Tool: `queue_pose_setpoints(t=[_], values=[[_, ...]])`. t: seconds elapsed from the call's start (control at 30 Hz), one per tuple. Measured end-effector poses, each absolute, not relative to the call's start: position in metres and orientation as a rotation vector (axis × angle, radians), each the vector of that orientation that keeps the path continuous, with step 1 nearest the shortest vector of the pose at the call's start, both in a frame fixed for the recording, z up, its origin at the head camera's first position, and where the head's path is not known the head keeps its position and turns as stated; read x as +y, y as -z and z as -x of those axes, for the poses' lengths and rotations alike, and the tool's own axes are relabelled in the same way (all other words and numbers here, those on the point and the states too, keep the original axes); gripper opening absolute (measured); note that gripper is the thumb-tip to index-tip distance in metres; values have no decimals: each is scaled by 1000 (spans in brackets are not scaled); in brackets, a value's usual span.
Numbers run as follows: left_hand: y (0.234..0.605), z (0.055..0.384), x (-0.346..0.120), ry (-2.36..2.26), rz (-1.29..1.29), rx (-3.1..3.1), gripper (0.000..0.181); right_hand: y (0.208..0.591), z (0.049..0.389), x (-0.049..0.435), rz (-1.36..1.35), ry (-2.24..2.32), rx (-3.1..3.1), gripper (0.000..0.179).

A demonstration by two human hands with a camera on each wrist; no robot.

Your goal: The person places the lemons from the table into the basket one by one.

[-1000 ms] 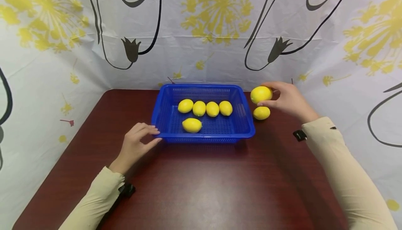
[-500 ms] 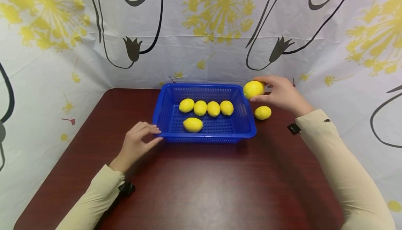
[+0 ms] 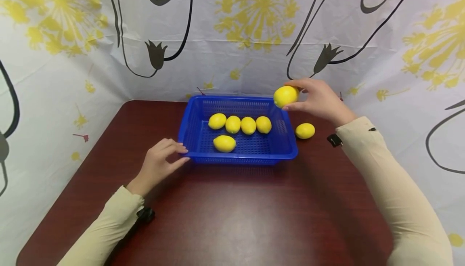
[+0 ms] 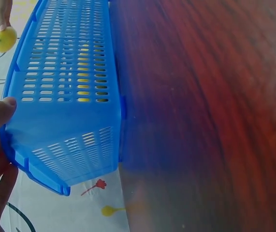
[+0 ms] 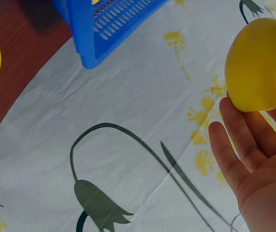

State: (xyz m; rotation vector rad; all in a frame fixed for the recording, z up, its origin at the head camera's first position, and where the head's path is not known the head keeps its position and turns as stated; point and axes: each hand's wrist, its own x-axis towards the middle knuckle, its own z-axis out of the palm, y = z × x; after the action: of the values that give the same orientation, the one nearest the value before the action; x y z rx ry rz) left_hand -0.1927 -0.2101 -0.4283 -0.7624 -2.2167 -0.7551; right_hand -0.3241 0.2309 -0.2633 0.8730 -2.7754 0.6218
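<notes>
My right hand [image 3: 319, 99] pinches a yellow lemon [image 3: 285, 96] between thumb and fingers, held up over the back right corner of a blue plastic basket [image 3: 239, 156]. In the right wrist view the same lemon [image 5: 256, 67] sits at the fingertips, with the palm facing up to the camera. My left hand [image 3: 158, 164] holds the basket's front left corner. The left wrist view shows the thumb and fingers spread around that corner's rim [image 4: 7, 140]. Inside the basket, several lemons stand in a row toward the back, and one lemon [image 3: 224, 143] lies in front of them.
Another lemon [image 3: 305, 130] lies on the dark red-brown table [image 3: 232, 209], just right of the basket. A white patterned cloth [image 3: 203, 64] hangs behind the table and along both sides. The basket stands near the table's back edge.
My right hand has lifted the lemon and carried it left, from above the loose lemon to over the basket's back right corner. The left hand stays at its corner.
</notes>
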Motion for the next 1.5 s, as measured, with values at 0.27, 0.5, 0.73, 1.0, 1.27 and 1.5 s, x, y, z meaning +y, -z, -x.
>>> queue_pose_setpoints(t=[0.27,0.5,0.73,1.0,1.27,1.5], values=[[423,193,-212,689,783,-2258,32,257,328,214,-914,-568,-2788,70],[417,191,-212,632,790,-2285,29,254,335,195,-980,-547,-2785,70],[415,191,-211,591,806,-2292,27,252,340,173,-1030,-551,-2781,69],[414,190,-212,571,809,-2311,28,254,345,146,-1099,-562,-2779,74],[413,190,-213,567,813,-2304,27,258,347,122,-1162,-553,-2787,73],[414,191,-213,570,807,-2309,27,266,347,105,-1207,-560,-2789,73]])
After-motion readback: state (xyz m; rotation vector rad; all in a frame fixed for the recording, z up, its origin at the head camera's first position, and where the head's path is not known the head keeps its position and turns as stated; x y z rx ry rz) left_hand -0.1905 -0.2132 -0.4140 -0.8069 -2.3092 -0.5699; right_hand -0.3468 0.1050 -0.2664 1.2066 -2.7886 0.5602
